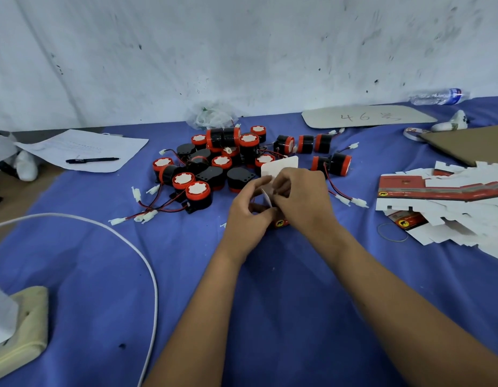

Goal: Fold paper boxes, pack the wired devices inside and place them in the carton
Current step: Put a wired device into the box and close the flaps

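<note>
At the centre of the frame both hands work on one small white paper box with a red printed panel point(278, 174), held just above the blue cloth-covered bench point(270, 289). The left hand point(249, 202) has its fingers curled round the box's lower left side, its grip closed on the card, and the right hand point(301, 195) pinches a white flap at the top, its grip likewise closed on the box. One flap stands upright behind the fingers; the red panel with a yellow emblem shows below the wrists.

Just behind the hands, in the middle of the frame, lies a heap of round black and red wired devices with white faces point(231, 160), roughly two dozen; the exact count cannot be told because they overlap. Their red and black leads end in white plugs spread on the cloth.

At the right edge lies a fanned stack of flat white and red box blanks point(448, 199), too overlapped to count, with one thin rubber band point(392, 232) beside it. At upper left one black pen point(92, 160) rests on white paper sheets point(83, 149). At upper right lie one clear plastic bottle point(440, 96) and one grey card marked with handwriting point(368, 116). One white cable point(130, 247) curves across the lower left.
</note>
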A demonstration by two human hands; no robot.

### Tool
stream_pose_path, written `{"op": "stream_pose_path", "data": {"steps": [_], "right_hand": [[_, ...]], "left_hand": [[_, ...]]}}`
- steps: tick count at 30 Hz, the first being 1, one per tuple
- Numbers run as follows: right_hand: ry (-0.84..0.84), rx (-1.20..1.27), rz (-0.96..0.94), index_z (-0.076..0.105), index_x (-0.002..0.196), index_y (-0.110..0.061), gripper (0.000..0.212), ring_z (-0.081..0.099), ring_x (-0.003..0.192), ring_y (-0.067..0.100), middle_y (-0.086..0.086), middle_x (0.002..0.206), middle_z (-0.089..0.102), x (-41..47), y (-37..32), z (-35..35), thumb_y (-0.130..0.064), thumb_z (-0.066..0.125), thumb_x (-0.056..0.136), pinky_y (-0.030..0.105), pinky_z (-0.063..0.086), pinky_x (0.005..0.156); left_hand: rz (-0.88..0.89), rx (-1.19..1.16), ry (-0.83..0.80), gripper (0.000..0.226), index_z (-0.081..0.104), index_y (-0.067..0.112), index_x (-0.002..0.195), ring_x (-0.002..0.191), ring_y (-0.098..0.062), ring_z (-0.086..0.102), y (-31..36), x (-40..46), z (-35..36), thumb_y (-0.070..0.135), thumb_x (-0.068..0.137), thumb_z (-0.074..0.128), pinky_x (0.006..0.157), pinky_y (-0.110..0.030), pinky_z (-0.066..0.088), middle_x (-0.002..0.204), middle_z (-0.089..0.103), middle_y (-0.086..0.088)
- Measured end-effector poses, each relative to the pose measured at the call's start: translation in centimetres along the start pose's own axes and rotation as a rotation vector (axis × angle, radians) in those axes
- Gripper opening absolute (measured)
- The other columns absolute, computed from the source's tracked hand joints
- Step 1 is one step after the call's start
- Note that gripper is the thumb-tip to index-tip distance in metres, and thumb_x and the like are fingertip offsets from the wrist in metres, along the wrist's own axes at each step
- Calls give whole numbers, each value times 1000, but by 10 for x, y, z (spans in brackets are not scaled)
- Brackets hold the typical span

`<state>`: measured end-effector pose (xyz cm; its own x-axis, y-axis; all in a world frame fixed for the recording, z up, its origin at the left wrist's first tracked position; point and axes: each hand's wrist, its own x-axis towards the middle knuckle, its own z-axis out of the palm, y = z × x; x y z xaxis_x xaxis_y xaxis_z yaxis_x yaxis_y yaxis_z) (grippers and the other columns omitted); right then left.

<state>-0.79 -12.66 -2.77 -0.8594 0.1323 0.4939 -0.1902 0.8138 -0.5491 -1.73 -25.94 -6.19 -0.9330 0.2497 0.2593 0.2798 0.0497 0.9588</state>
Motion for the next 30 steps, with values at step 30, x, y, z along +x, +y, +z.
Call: {"op": "stream_pose_path", "data": {"steps": [30], "right_hand": [[-552, -193, -290, 78, 88, -12, 24, 61, 95, 18, 2, 102, 68, 16, 1, -40, -2, 56, 90, 37, 51, 85]], "left_hand": [[-22, 26, -25, 47, 54, 21, 122, 89, -22, 66, 0, 3, 2, -7, 86, 66, 73, -34, 60, 124, 65, 5]]}}
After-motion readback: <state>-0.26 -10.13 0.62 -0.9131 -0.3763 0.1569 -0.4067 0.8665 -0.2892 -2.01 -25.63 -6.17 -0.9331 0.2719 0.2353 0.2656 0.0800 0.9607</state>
